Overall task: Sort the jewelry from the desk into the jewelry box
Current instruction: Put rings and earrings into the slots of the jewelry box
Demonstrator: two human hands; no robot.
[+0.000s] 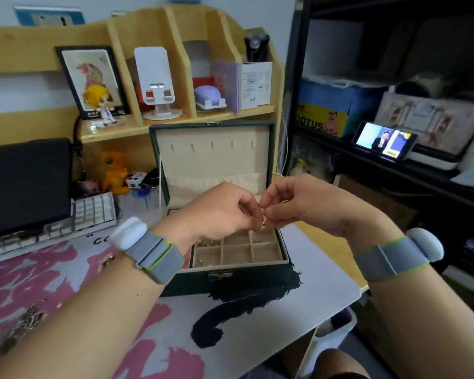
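We recorded both forearms reaching forward and converging, with the left hand [219, 212] and the right hand [293, 203] meeting fingertip to fingertip at mid-frame. We noted that the fingers of each hand were curled, thumb and forefinger drawn together in a pinch on something too small for us to identify. Each wrist carried a grey strap with a green edge and a pale module, and both arms were bare below the straps.

Both hands, left hand [225, 212] and right hand [293, 203], hang over the open jewelry box [238, 280], whose upright lid [211, 157] blocks the rear, the keyboard [66, 222] crowds the left, and what seems loose jewelry [25, 324] litters the near-left tabletop [312, 291].
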